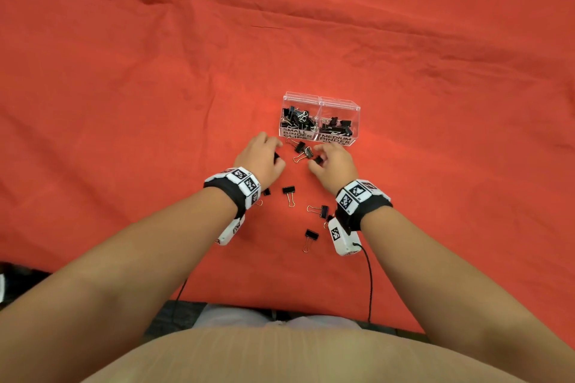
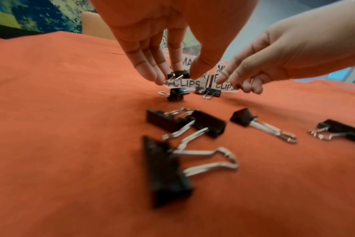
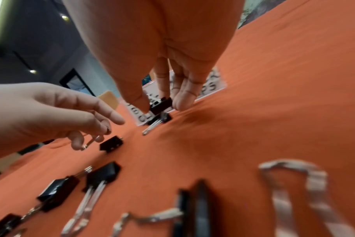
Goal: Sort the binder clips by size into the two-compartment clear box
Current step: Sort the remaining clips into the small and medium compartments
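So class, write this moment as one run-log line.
left hand: pinching a binder clip | right hand: pinching a clip | clear box: both compartments partly filled | loose clips remain on red cloth

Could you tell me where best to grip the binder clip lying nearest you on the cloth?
Probably by the binder clip's black body, pinched across its sides from above: it lies flat, apart from the others, its wire handles pointing toward you.
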